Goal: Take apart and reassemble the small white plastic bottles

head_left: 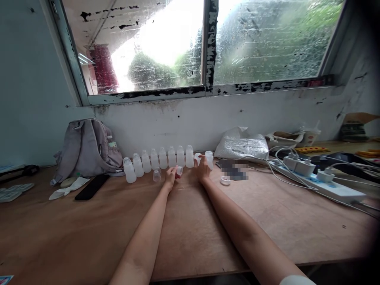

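Frosted white baby bottles (163,159) with clear domed caps stand upright in a row near the wall. My left hand (170,177) is closed around a small whitish cap-like piece (179,170); some red shows beside it, and I cannot make out what that is. At the right end of the row, my right hand (203,169) has its fingers around a bottle (197,156), which it partly hides. Just right of that hand stands an uncapped bottle (209,159). A clear domed cap (157,175) sits left of my left hand. A white ring (225,181) lies flat on the right.
Beyond the ring are a blurred-out dark object (234,170) and a clear plastic bag (242,145). A white power strip (335,190) with chargers and cables occupies the table's right. Leftward are a grey backpack (86,148), a black phone (92,187) and a tissue (68,189).
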Demonstrator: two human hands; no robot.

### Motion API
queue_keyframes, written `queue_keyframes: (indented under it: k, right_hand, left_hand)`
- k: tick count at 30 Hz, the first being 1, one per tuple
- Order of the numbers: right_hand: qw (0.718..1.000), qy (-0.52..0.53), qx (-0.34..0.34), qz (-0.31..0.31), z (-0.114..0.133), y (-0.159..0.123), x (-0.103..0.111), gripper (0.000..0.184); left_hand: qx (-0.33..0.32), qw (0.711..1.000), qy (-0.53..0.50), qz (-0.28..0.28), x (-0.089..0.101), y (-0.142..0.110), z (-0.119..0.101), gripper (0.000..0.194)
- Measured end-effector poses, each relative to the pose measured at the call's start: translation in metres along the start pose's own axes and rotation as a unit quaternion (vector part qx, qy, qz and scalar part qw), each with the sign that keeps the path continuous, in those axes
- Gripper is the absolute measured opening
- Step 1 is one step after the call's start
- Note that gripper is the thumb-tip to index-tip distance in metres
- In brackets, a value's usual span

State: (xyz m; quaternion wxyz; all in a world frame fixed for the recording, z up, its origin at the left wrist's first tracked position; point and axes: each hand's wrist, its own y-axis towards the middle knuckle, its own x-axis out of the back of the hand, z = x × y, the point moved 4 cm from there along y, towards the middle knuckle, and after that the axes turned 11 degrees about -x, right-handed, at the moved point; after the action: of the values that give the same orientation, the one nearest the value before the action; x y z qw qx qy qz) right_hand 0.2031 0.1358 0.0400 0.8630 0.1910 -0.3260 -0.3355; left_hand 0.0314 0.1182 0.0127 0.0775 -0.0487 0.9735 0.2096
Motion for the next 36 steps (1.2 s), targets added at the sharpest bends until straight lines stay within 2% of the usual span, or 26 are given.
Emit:
queue_keyframes:
  k: [6,9,11,14,16,19,21,24,29,31,34,36]
  right_hand:
    - [0.997,-0.003,0.054,-0.058,0.014,0.001,0.01,0.02]
    - [0.991,0.021,0.083,-0.098,0.025,0.004,0.015,0.02]
    - [0.99,0.053,0.082,-0.101,0.03,0.005,0.015,0.021]
    - [0.99,0.105,0.073,-0.056,0.034,0.002,0.009,0.02]
    - [0.987,0.13,0.095,-0.005,0.037,-0.004,0.001,0.022]
    - [0.976,0.165,0.126,0.061,0.04,-0.017,-0.008,0.038]
    - [0.974,0.174,0.11,0.094,0.038,-0.024,-0.013,0.049]
    - [0.973,0.156,0.099,0.138,0.035,-0.03,-0.016,0.053]
    - [0.971,0.148,0.126,0.143,0.038,-0.037,-0.014,0.053]
    - [0.963,0.152,0.141,0.169,0.043,-0.042,-0.015,0.053]
    - [0.955,0.143,0.16,0.203,0.049,-0.048,-0.018,0.062]
    - [0.96,0.104,0.172,0.193,0.052,-0.051,-0.018,0.067]
  left_hand:
    - [0.014,1.0,-0.011,-0.008,0.0,-0.001,-0.004,0.034]
    - [0.021,1.0,-0.014,-0.011,0.001,0.0,-0.003,0.034]
    - [0.025,0.999,-0.019,-0.015,0.001,0.0,-0.003,0.034]
    - [0.023,0.999,-0.031,-0.031,0.004,0.0,-0.003,0.033]
    - [0.014,0.998,-0.04,-0.051,0.006,0.0,-0.004,0.03]
    - [0.004,0.995,-0.061,-0.078,0.01,0.001,-0.004,0.027]
    - [0.007,0.992,-0.086,-0.089,0.013,0.002,-0.003,0.028]
    - [0.023,0.986,-0.132,-0.101,0.017,0.005,-0.001,0.032]
    - [0.047,0.973,-0.196,-0.117,0.021,0.008,0.0,0.04]
    - [0.053,0.969,-0.213,-0.117,0.021,0.007,0.0,0.042]
    - [0.058,0.964,-0.232,-0.116,0.022,0.007,0.0,0.043]
    - [0.059,0.962,-0.239,-0.118,0.023,0.006,0.0,0.043]
